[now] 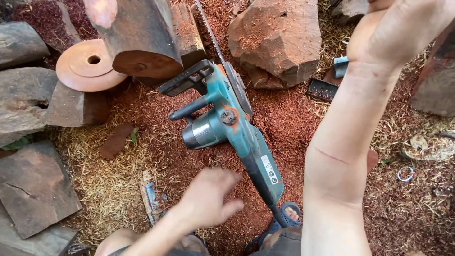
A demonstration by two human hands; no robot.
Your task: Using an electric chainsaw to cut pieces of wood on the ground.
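Observation:
A teal and black electric chainsaw (232, 125) lies on red sawdust, its bar (208, 35) pointing away between a cut log (142, 42) and a rough reddish wood chunk (277, 40). My left hand (206, 196), blurred by motion, hovers just left of the saw's rear handle. Its fingers are loosely apart and it holds nothing. My right forearm rises up the right side of the view. My right hand (393, 28) is cut off by the top edge, so its fingers are hidden.
A round wooden disc with a centre hole (87, 66) leans by the log. Dark wood slabs (33, 187) are piled at the left. A small black tray (322, 90) and a ring (405, 174) lie at the right. My sandalled foot (286, 218) rests beside the saw's handle.

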